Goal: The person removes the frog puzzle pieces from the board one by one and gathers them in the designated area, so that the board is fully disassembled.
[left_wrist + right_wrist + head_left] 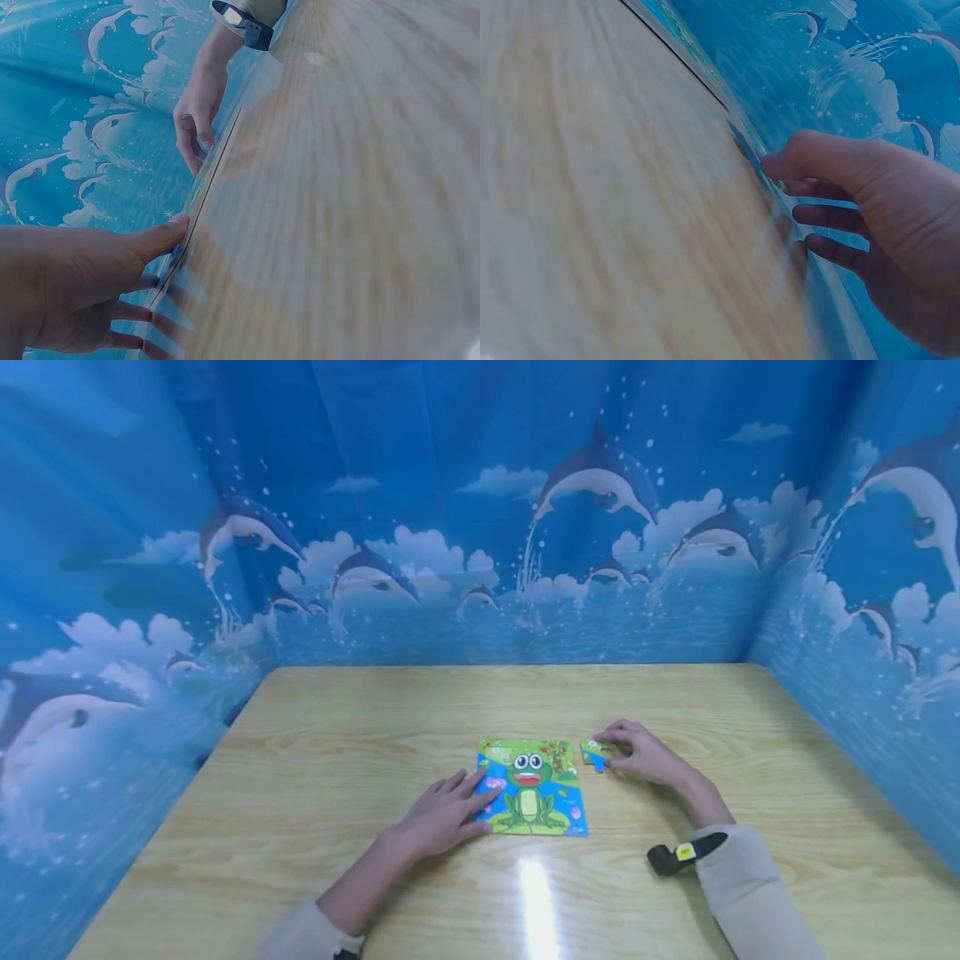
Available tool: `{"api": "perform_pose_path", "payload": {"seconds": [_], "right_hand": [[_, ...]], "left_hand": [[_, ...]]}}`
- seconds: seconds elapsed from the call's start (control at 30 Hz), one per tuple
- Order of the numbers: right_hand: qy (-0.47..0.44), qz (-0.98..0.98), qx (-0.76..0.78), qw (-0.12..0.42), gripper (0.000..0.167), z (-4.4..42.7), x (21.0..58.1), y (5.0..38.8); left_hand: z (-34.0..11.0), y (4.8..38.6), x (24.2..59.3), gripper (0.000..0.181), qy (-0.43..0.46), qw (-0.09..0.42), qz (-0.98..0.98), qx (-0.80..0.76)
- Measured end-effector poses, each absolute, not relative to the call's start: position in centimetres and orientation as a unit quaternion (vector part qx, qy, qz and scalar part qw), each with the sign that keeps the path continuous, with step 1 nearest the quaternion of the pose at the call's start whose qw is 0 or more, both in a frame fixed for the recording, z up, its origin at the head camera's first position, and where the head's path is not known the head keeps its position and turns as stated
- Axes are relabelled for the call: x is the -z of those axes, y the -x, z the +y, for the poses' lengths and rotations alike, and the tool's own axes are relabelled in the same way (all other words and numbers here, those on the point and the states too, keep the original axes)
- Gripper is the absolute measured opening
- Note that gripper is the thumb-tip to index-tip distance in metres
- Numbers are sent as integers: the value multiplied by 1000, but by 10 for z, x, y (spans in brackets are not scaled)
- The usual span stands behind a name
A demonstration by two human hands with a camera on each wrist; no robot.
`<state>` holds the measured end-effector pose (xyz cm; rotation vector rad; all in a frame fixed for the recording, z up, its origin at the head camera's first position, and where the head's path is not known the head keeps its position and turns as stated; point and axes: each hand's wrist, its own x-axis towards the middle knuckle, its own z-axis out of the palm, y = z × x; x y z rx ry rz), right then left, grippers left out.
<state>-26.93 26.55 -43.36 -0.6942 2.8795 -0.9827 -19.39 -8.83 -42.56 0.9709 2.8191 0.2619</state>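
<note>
Fingers spread apart, a left hand (444, 817) touches the left edge of a frog jigsaw puzzle (528, 806), with room to the wooden table (360, 718)'s far corners; just off the puzzle's upper right corner, a right hand (647, 758) pinches a loose jigsaw piece (594, 755).
</note>
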Motion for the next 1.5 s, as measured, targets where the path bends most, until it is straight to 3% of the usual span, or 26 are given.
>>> {"api": "perform_pose_path", "payload": {"seconds": [0.97,1.5], "right_hand": [[231,904,360,18,44,270,438,269],[256,896,364,6,39,235,408,263]], "left_hand": [[-87,193,424,56,-323,74,938,-100],[-88,193,423,56,-323,76,938,-102]]}}
